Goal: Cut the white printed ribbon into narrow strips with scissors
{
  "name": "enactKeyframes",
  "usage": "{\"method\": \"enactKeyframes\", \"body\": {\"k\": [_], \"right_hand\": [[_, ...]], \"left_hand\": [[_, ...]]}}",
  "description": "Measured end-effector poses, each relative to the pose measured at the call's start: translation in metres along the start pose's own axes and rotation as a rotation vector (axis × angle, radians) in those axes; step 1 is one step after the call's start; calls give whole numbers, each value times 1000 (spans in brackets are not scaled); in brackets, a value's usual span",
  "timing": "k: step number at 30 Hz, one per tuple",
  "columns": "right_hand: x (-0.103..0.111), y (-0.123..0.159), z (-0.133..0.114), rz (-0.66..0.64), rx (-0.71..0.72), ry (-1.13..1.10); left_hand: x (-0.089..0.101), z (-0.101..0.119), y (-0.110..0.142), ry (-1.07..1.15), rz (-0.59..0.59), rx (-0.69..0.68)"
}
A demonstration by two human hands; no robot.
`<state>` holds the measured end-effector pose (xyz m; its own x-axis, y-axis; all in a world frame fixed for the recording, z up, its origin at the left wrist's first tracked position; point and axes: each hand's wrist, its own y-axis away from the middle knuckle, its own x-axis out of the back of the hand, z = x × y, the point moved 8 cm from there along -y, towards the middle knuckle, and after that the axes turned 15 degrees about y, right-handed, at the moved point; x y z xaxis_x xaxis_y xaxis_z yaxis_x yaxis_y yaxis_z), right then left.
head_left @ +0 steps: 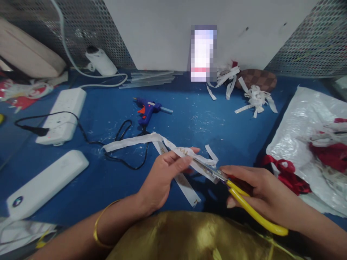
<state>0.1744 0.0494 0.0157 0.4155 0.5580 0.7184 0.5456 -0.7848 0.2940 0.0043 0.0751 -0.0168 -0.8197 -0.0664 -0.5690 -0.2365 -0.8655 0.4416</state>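
Observation:
My left hand [165,173] is closed, pinching a white ribbon [130,141] with gold lettering between thumb and fingers. Lengths of the ribbon trail to the left over the table and hang down below the hand. In my right hand [260,191] is a pair of scissors [252,209] with yellow handles. Its metal blades point left and lie along the ribbon beside my left fingertips. Folds of ribbon hide part of the blades, so I cannot tell how far apart they are.
On the blue table lie a blue glue gun [148,110], its black cord, a white power strip [63,115] and a long white device [48,184]. White ribbon bows [256,99] lie at the back right. A plastic bag [292,119] with red ribbon pieces is at right. A phone [203,54] stands behind.

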Motion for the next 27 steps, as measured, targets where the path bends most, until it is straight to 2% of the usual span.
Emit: {"method": "enactKeyframes", "body": {"k": [4, 8, 12, 22, 27], "right_hand": [[3, 1, 2, -4, -2, 77], [6, 2, 4, 81, 14, 137], [9, 4, 5, 148, 21, 183], [12, 3, 1, 173, 16, 237], [10, 1, 1, 156, 29, 168]], "left_hand": [[8, 9, -3, 108, 86, -69], [12, 9, -3, 128, 145, -70], [10, 7, -3, 101, 128, -58], [11, 9, -2, 69, 133, -59], [9, 8, -2, 66, 116, -68]]}}
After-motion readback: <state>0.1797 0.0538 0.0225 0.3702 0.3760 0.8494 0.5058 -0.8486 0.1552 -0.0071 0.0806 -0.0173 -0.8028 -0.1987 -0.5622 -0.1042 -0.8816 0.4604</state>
